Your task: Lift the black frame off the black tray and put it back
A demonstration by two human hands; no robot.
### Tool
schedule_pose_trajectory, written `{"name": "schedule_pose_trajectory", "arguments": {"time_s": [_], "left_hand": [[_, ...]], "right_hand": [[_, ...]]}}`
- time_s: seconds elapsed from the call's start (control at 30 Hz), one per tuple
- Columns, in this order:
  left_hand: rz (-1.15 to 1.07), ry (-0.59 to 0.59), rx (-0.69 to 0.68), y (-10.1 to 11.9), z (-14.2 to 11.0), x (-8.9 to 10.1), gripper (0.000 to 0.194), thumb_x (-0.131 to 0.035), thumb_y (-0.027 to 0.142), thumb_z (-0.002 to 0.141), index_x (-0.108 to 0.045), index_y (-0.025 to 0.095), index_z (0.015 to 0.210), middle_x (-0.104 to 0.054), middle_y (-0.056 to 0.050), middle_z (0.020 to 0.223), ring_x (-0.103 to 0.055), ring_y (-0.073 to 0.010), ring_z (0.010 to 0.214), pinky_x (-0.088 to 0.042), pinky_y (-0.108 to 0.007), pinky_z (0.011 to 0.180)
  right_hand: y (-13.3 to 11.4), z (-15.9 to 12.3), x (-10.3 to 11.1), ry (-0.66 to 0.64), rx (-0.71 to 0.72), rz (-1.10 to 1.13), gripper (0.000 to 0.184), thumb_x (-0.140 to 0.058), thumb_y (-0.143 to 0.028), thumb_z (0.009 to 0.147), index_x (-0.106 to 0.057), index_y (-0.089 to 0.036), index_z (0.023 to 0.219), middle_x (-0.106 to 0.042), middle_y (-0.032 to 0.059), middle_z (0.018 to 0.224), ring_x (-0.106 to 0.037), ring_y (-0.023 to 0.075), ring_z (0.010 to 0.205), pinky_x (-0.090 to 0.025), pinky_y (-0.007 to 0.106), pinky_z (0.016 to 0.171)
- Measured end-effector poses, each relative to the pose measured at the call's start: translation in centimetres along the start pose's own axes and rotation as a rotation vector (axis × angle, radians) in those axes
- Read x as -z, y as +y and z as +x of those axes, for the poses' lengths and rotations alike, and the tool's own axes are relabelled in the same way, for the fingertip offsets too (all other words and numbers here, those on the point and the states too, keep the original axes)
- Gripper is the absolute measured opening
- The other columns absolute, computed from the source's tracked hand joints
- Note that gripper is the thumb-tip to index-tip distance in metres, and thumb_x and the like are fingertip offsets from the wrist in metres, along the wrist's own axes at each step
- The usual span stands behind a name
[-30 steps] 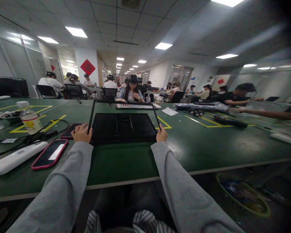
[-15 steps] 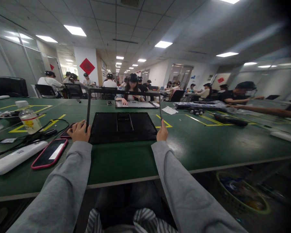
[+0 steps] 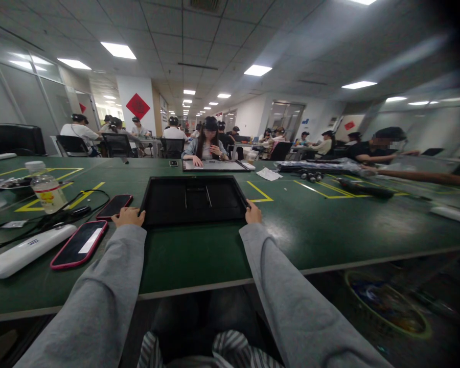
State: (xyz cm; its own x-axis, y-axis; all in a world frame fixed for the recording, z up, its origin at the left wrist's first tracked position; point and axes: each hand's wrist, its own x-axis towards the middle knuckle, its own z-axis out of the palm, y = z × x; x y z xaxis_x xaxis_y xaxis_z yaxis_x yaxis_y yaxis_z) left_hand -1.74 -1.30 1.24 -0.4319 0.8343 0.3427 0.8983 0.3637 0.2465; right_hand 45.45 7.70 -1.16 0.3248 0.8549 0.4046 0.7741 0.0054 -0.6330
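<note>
Head view: the right hand [image 3: 253,212] pinches one side of a black frame [image 3: 247,198] resting over a black panel [image 3: 164,200] on the green table [image 3: 199,255], while the left hand [image 3: 129,217] curls at the opposite side, its pinch unclear, probably to steady both ends evenly.

Contents of basket [image 3: 423,332] indistinct
</note>
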Motion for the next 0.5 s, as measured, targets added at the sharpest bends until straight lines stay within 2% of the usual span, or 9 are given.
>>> {"name": "schedule_pose_trajectory", "arguments": {"time_s": [0.1,0.2,0.3,0.5], "left_hand": [[0.038,-0.133,0.030,-0.37,0.52,-0.24,0.052,-0.039,0.054,0.088,-0.067,0.024,0.119,-0.062,-0.012,0.128,-0.051,-0.0330,0.120,-0.039,-0.054,0.098],[0.012,-0.207,0.013,-0.53,0.87,-0.27,0.056,-0.038,0.056,0.088,-0.065,0.024,0.125,-0.064,-0.013,0.126,-0.058,-0.0331,0.113,-0.047,-0.045,0.090],[0.002,-0.233,0.015,-0.55,0.96,-0.29,0.053,-0.042,0.054,0.087,-0.065,0.027,0.126,-0.065,-0.011,0.124,-0.062,-0.0319,0.109,-0.050,-0.040,0.085],[0.029,-0.245,0.016,-0.87,1.12,-0.63,0.054,-0.048,0.057,0.083,-0.066,0.025,0.123,-0.064,-0.011,0.126,-0.061,-0.0324,0.110,-0.051,-0.040,0.085]], "right_hand": [[-0.05,-0.04,0.15,-0.021,-0.018,-0.002,0.052,-0.044,-0.013,0.088,-0.054,-0.021,0.138,-0.064,0.0099,0.128,-0.060,0.0250,0.115,-0.044,0.038,0.102],[-0.02,-0.06,0.26,-0.024,-0.034,0.002,0.052,-0.044,-0.011,0.087,-0.054,-0.020,0.138,-0.064,0.0098,0.128,-0.060,0.0238,0.116,-0.043,0.037,0.103],[0.03,-0.11,0.35,-0.028,-0.050,0.009,0.054,-0.044,-0.009,0.086,-0.053,-0.020,0.138,-0.065,0.0109,0.126,-0.060,0.0247,0.116,-0.044,0.038,0.102],[0.32,-0.06,0.36,-0.026,-0.052,0.030,0.054,-0.044,-0.011,0.086,-0.054,-0.021,0.138,-0.064,0.0104,0.127,-0.060,0.0247,0.116,-0.044,0.038,0.101]]}}
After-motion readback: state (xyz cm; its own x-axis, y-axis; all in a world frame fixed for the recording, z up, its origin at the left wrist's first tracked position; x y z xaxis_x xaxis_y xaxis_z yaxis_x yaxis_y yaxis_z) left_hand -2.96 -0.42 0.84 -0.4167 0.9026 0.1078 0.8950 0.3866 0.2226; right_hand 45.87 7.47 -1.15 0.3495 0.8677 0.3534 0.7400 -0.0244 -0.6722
